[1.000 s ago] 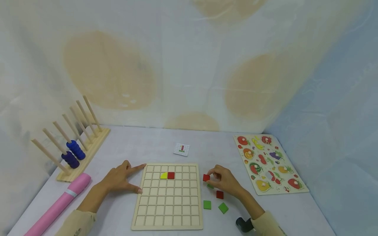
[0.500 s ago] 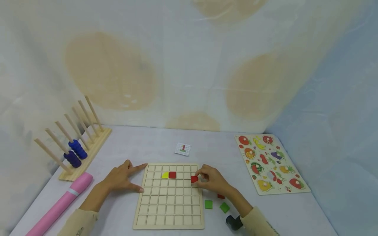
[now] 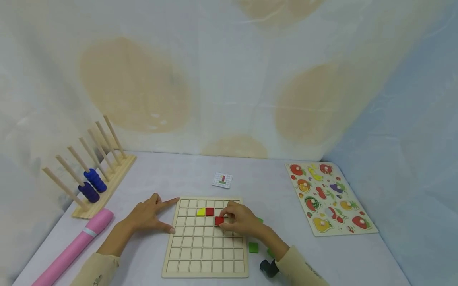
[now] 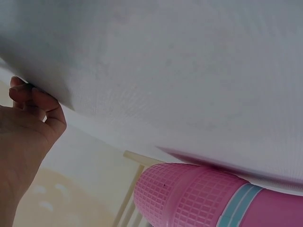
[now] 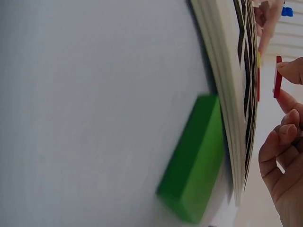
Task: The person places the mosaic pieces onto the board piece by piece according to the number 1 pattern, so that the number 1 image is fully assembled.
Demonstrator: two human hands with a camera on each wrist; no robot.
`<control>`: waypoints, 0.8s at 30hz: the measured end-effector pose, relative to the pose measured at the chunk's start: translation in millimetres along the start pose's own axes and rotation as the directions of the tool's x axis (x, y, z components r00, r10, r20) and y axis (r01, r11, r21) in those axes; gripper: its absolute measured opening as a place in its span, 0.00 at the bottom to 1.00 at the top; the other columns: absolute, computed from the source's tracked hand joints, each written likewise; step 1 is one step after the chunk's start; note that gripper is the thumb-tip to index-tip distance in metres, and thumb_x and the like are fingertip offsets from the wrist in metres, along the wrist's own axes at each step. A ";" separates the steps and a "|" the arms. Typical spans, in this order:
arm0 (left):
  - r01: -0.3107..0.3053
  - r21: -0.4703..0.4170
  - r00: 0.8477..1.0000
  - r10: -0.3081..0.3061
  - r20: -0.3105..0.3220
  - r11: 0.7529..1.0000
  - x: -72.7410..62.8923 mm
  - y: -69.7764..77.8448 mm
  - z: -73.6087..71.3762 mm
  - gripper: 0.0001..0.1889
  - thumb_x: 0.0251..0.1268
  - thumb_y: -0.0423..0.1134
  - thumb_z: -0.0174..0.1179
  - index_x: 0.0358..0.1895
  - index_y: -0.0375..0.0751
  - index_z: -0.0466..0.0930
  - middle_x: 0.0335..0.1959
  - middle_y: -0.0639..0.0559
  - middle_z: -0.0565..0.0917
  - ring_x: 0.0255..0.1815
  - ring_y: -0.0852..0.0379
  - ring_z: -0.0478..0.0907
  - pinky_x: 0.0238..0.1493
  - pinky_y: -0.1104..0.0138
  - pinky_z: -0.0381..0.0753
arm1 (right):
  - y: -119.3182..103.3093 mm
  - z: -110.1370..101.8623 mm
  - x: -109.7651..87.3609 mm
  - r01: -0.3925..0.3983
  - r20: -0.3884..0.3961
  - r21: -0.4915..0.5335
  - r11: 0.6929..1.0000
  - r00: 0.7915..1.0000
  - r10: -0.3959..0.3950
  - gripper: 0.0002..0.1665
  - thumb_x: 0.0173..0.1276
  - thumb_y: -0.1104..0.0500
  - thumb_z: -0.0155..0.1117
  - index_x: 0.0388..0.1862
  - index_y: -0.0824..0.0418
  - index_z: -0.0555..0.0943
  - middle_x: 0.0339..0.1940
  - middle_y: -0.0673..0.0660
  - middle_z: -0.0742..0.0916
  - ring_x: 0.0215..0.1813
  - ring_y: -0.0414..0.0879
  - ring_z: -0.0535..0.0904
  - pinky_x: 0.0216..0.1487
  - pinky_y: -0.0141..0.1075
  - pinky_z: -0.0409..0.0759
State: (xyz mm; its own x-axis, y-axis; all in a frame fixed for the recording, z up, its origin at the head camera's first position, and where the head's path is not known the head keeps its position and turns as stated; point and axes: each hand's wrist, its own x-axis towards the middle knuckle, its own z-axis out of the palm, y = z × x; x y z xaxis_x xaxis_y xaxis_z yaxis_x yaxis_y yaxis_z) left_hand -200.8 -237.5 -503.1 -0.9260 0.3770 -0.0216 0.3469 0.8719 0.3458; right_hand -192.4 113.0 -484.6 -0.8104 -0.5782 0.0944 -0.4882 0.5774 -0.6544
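My right hand (image 3: 241, 219) pinches a red square tile (image 3: 219, 221) between thumb and index finger over the wooden grid board (image 3: 205, 275). The right wrist view shows this red tile (image 5: 278, 78) on edge, apart from the board. In the board's second row a yellow piece (image 3: 201, 211) lies beside another red tile (image 3: 209, 211). With thumb and index finger spread, my left hand (image 3: 144, 217) touches the board's left edge. Green tiles (image 3: 253, 248) lie right of the board, some partly hidden by my right arm.
A small pattern card (image 3: 222, 180) lies behind the board. At left stand a peg rack (image 3: 111, 186) with blue rings and a pink roll-shaped object (image 3: 76, 246). A fruit puzzle board (image 3: 329, 198) lies at right. A black object (image 3: 268, 269) is by my right sleeve.
My right hand has carried the red tile leftward from beside the board to over its grid. A loose red tile at right is now hidden by my arm. The left hand holds its place.
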 end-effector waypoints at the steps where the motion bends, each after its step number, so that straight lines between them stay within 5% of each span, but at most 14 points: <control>1: -0.002 0.002 1.000 0.002 -0.003 1.000 -0.1 0.1 -0.1 0.56 0.32 0.78 0.68 0.73 0.63 0.66 0.39 0.52 0.65 0.27 0.57 0.60 0.30 0.65 0.60 | -1.7 1.8 1.7 0.001 0.006 -0.013 1.000 1.000 -0.001 0.10 0.59 0.57 0.74 0.40 0.53 0.86 0.29 0.51 0.76 0.31 0.36 0.66 0.31 0.27 0.64; 14: 0.002 0.003 1.000 -0.002 -0.009 1.000 -0.6 0.5 -1.1 0.56 0.33 0.78 0.68 0.73 0.62 0.67 0.39 0.52 0.64 0.26 0.57 0.59 0.29 0.66 0.59 | -11.5 21.7 16.1 0.048 0.001 -0.230 0.972 0.999 -0.049 0.11 0.64 0.51 0.71 0.43 0.53 0.86 0.34 0.45 0.76 0.30 0.32 0.66 0.32 0.24 0.66; 24: 0.004 -0.001 1.000 -0.004 -0.009 1.000 -0.3 0.6 -0.5 0.56 0.32 0.78 0.68 0.73 0.61 0.67 0.39 0.51 0.64 0.27 0.56 0.59 0.30 0.65 0.59 | -14.7 24.3 18.4 0.012 -0.001 -0.281 0.960 1.000 -0.012 0.13 0.64 0.50 0.72 0.45 0.52 0.87 0.36 0.44 0.78 0.33 0.33 0.68 0.34 0.25 0.68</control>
State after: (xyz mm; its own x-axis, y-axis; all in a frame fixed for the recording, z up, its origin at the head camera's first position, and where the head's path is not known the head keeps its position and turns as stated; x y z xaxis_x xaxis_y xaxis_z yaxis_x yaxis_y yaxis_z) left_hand -200.3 -237.3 -502.4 -0.9288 0.3703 -0.0151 0.3426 0.8733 0.3464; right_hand -192.3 79.9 -491.5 -0.8046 -0.5847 0.1033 -0.5689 0.7095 -0.4159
